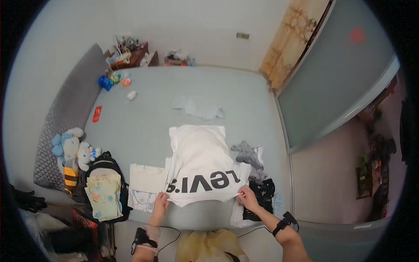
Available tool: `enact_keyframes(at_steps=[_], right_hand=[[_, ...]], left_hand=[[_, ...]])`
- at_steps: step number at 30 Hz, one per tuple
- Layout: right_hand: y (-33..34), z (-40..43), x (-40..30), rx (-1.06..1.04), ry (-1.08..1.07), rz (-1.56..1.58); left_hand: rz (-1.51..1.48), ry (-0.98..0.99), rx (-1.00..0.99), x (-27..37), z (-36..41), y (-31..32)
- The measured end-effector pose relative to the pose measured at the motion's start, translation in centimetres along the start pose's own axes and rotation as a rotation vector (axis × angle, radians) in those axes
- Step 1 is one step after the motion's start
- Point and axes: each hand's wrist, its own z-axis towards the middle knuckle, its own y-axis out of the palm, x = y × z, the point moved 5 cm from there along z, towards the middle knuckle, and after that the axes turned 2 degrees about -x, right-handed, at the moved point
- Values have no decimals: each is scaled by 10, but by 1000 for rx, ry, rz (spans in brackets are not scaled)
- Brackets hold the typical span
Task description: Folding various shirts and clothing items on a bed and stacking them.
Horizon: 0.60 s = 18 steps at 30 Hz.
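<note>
A white Levi's T-shirt (199, 157) lies spread on the bed, its large black lettering upside down to me. My left hand (161, 204) pinches the shirt's near edge at the left. At the right, my right hand (248, 198) grips the same edge, and the fabric between them sags slightly over the mattress side. Beside my left hand lies a folded cream garment (144, 177) with a drawn face print. Close to my right hand are a black patterned garment (262, 198) and a heap of grey clothes (250, 159).
A black backpack (124, 196) with a folded yellow garment (104, 198) on it stands at the left, near plush toys (70, 147). Beyond the shirt lies a pale crumpled cloth (198, 109). A quilted headboard (70, 108) borders the bed's left; a sliding door (330, 75) its right.
</note>
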Motion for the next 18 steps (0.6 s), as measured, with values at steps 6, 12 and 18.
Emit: enact_keyframes(at_steps=[6, 12, 18], right_hand=[[140, -78, 124, -419, 128, -214], [208, -144, 164, -847, 131, -504], [170, -85, 177, -715, 334, -461]], left_hand=[[98, -332, -232, -126, -108, 148], [224, -447, -399, -178, -191, 196], [183, -966, -403, -203, -152, 142]])
